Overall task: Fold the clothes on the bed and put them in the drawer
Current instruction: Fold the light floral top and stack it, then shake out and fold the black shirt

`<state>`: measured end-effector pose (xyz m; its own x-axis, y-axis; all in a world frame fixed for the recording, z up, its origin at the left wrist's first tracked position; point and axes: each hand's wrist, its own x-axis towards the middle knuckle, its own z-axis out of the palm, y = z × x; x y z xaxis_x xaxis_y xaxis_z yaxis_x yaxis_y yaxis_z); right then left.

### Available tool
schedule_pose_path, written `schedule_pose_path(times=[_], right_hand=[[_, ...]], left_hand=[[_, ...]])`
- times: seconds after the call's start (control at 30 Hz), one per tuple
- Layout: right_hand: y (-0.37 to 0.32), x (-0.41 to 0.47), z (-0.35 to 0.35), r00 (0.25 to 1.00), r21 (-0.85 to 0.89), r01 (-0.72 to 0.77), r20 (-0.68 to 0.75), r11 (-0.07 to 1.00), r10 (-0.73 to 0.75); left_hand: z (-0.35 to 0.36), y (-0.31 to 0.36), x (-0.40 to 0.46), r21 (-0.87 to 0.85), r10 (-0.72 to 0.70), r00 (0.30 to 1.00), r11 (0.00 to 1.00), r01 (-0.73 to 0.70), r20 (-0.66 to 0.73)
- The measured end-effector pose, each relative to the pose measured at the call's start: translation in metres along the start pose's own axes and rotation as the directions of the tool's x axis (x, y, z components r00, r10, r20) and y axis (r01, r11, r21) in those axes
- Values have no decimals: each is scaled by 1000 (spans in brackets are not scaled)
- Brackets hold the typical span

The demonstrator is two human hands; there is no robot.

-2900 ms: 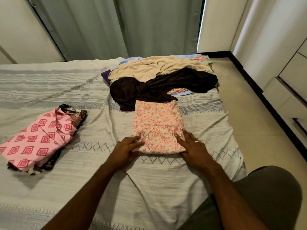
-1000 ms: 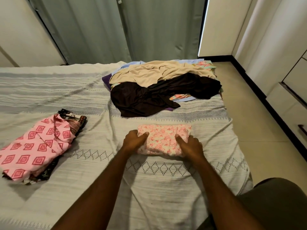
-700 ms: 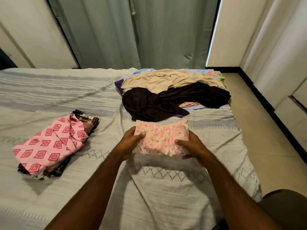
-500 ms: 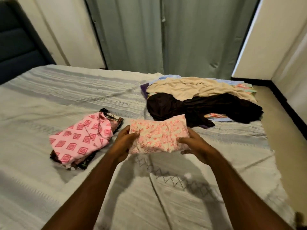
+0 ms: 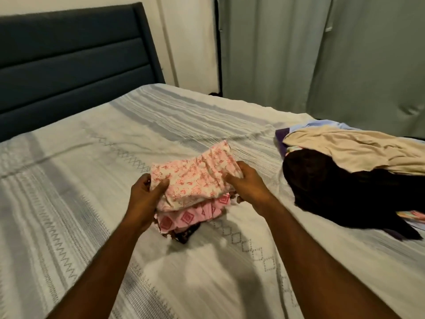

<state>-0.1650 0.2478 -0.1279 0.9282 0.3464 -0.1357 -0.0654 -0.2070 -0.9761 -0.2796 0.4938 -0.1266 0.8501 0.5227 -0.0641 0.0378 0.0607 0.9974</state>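
Hands (two) (image 5: 143, 194) (image 5: 249, 189) grip one floral garment (image 5: 195, 178) over one stack (image 5: 190, 217).

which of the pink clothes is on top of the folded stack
The pale floral one, gripped at its ends by the left hand and right hand. The brighter pink diamond-print one lies underneath it.

— What's in the hands?
— The left hand (image 5: 143, 199) and right hand (image 5: 247, 188) grip a folded floral garment (image 5: 195, 178) on the pink diamond-print stack (image 5: 190, 216).
— And beside it?
— An unfolded pile (image 5: 349, 166) on the bed (image 5: 92, 180).
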Motion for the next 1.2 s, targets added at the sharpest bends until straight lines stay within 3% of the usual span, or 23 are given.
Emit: schedule_pose_path(times=[0.17,0.27,0.33,0.5,0.63,0.77,0.87,0.97,1.13,1.2], right_hand=[[38,24,32,991,13,-130,-40,991,131],[49,22,30,989,14,-142,-34,990,142],[51,20,24,990,-1,-132,-56,991,132],[45,7,14,989,-41,-86,-125,995,80],[57,-16,-28,968,-135,-93,-243,986,58],[88,-47,-105,926,-370,-177,-377,912,27],[117,-66,-158,880,-466,-303,-471,831,57],[142,-80,-199,903,-638,-393,-403,662,148],[162,-73,-230,933,-819,-355,-285,451,219],[169,-69,-234,931,-828,-359,-284,430,231]], left_hand=[[-24,-30,13,351,9,984,935,54,-176],[-17,-31,9,508,181,955,861,-39,-234],[-10,-28,7,586,318,924,798,-139,-214],[18,-22,5,717,495,858,646,-261,-134],[86,-26,-7,599,574,818,646,-473,28],[179,-46,-22,408,489,839,734,-543,237],[234,-75,-29,325,362,809,780,-535,462],[272,-103,-45,319,190,774,832,-453,603],[310,-132,-66,320,21,756,898,-303,655],[317,-145,-70,327,-65,778,927,-184,625]])
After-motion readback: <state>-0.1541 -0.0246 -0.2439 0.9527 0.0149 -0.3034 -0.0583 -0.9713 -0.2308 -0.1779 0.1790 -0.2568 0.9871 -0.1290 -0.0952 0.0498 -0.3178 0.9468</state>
